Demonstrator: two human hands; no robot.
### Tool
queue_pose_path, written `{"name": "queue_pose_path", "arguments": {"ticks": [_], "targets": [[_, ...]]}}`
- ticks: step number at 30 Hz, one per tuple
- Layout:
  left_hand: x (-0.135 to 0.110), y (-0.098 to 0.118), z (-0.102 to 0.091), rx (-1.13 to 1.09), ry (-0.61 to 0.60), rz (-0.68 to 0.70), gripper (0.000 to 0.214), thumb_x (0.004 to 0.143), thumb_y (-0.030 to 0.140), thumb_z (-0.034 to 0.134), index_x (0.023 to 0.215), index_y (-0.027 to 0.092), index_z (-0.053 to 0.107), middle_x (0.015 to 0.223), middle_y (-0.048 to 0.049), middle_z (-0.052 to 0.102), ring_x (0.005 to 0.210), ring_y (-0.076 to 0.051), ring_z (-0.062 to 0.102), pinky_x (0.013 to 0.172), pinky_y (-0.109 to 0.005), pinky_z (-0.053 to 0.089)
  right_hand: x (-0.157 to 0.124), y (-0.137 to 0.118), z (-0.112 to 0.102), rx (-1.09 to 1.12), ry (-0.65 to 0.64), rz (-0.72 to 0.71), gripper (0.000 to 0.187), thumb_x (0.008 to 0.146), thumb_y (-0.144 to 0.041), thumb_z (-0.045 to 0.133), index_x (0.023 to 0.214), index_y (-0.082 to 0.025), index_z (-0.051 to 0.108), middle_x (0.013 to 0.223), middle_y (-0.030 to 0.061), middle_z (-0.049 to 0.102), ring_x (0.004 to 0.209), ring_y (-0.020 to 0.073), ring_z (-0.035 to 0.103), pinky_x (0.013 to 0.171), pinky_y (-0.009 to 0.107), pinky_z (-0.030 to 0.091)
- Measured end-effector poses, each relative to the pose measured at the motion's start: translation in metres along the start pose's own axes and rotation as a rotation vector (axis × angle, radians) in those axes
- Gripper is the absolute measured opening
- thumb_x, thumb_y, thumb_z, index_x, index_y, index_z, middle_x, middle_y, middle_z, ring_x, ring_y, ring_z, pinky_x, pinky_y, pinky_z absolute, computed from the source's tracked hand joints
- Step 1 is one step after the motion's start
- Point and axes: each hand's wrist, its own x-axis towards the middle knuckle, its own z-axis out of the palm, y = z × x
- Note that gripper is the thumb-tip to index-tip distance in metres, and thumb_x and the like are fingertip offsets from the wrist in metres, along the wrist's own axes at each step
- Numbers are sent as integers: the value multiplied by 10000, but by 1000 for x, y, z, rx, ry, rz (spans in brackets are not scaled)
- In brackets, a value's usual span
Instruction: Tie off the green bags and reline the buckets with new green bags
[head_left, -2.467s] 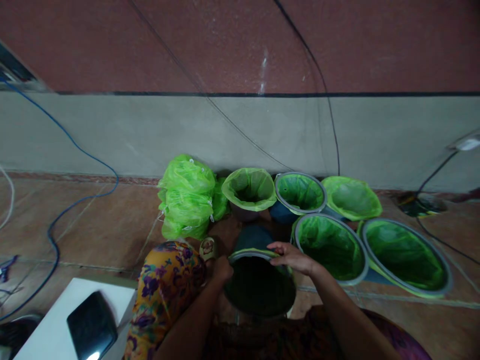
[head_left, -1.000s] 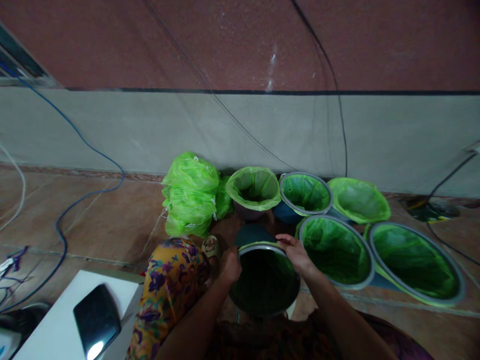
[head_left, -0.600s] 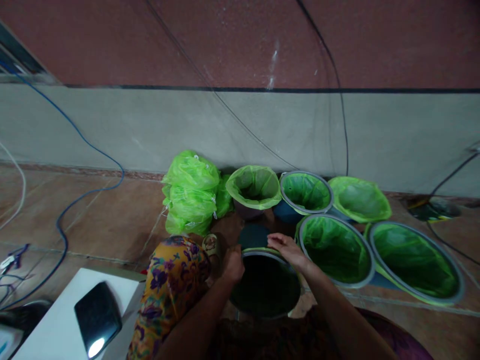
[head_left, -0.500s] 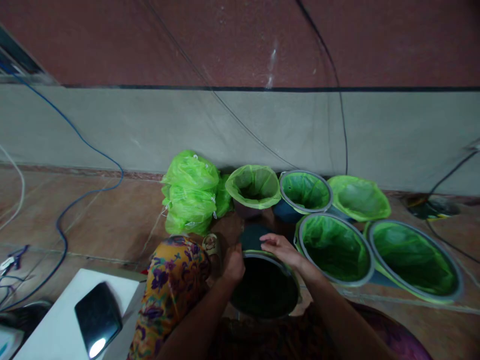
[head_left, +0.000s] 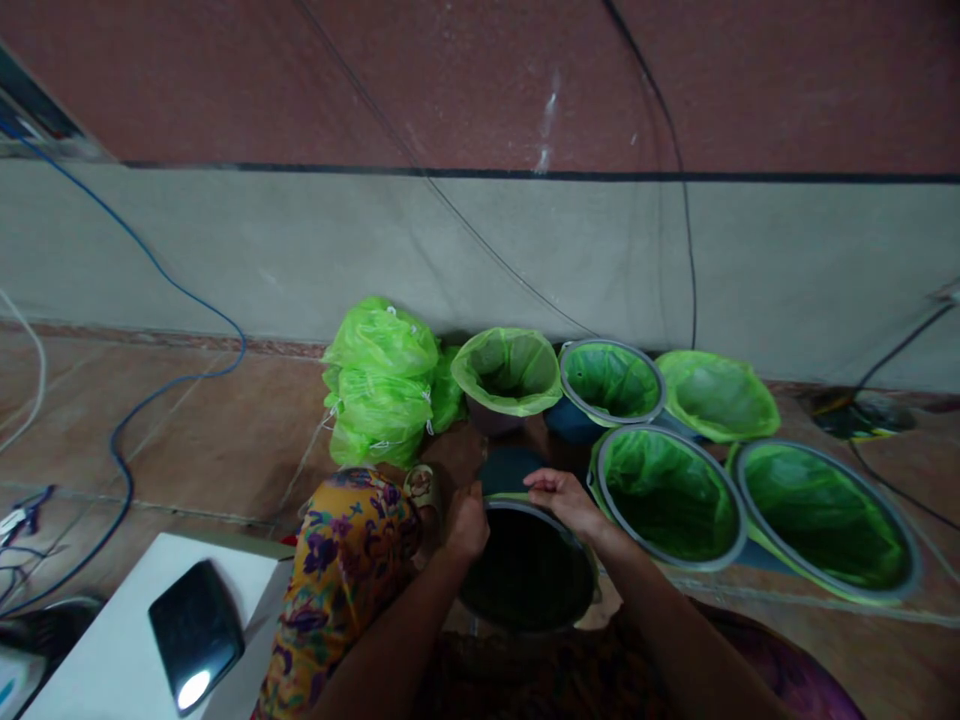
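Note:
A dark round bin (head_left: 529,570) with a grey rim ring stands on the floor between my knees. My left hand (head_left: 465,520) is closed on the left side of its rim. My right hand (head_left: 561,497) rests on the far rim with its fingers curled over the edge, where a strip of green liner shows. The bin's inside looks dark. A dark blue bin (head_left: 507,469) lies just behind it.
Several bins lined with green bags (head_left: 666,495) stand to the right and behind, along the wall. A heap of tied green bags (head_left: 379,385) lies to the left. A white box (head_left: 112,640) with a black device (head_left: 191,630) sits at my lower left. Cables (head_left: 120,440) cross the floor.
My right hand has slid leftward along the far rim of the bin. My left hand has stayed on the left rim. The view has shifted slightly.

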Motion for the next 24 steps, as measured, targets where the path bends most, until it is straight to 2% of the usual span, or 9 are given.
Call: {"name": "queue_pose_path", "arguments": {"ticks": [4, 9, 14, 18, 21, 24], "targets": [[0, 1, 1, 3, -8, -4, 524, 843, 62, 394, 1364, 101, 433, 1255, -147, 589, 1143, -215, 542, 992, -295, 393, 0, 1, -4, -12, 85, -12, 274, 604, -327, 694, 834, -180, 666, 744, 23, 668, 696, 159, 595, 665, 287, 453], [-1, 2, 0, 7, -27, 0, 561, 834, 51, 391, 1392, 95, 407, 1272, -159, 578, 1154, -224, 534, 1007, -300, 389, 2, 0, -12, -78, -7, 1, 367, 661, -404, 702, 946, -176, 677, 794, 34, 681, 742, 170, 610, 704, 299, 465], [-2, 5, 1, -3, -32, 8, 656, 822, 42, 395, 1466, 112, 287, 1282, -159, 562, 1184, -225, 530, 1024, -290, 376, 1, -4, -4, -194, -82, -53, 401, 698, -485, 692, 955, -178, 677, 784, 32, 677, 747, 173, 606, 697, 296, 456], [-2, 8, 4, -35, -22, 12, 670, 827, 58, 404, 1477, 103, 250, 1250, -177, 577, 1152, -229, 563, 991, -298, 404, -4, -7, 3, -265, -199, -66, 503, 611, -362, 780, 1064, -184, 652, 789, 6, 645, 706, 148, 576, 649, 268, 416], [-1, 5, 5, -95, -8, 7, 690, 823, 100, 458, 1476, 100, 234, 1242, -177, 593, 1115, -222, 589, 957, -287, 429, -5, -6, 0, -351, -179, -64, 490, 573, -257, 782, 1044, -196, 664, 798, -4, 625, 714, 148, 567, 663, 270, 401], [-3, -4, 6, -176, 9, -79, 686, 804, 156, 543, 1444, 134, 297, 1243, -141, 615, 1117, -200, 597, 935, -251, 437, -5, -3, -10, -316, -176, -29, 515, 575, -231, 764, 1076, -198, 650, 786, -15, 604, 707, 143, 559, 662, 267, 394]]}}
